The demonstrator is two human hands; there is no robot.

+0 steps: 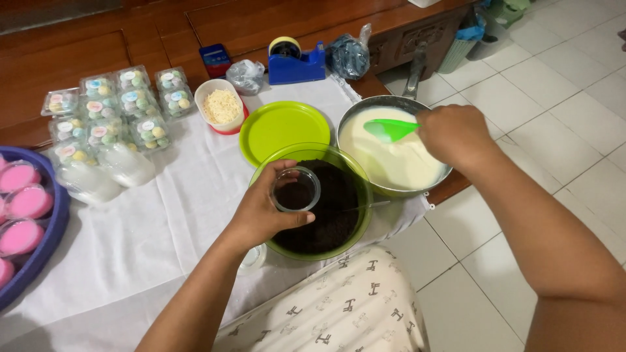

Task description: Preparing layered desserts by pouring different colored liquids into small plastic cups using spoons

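our left hand (264,212) grips a small clear cup (296,190), crumb-lined but creamless, over the green crumb bowl (355,225); our right hand (453,133) pinches a green spoon (389,130) in the cream pan (391,156).

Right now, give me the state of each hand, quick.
Left hand: closed around a small clear cup, held over the green bowl of dark crumbs.
Right hand: closed on a green spoon over the pan of cream.
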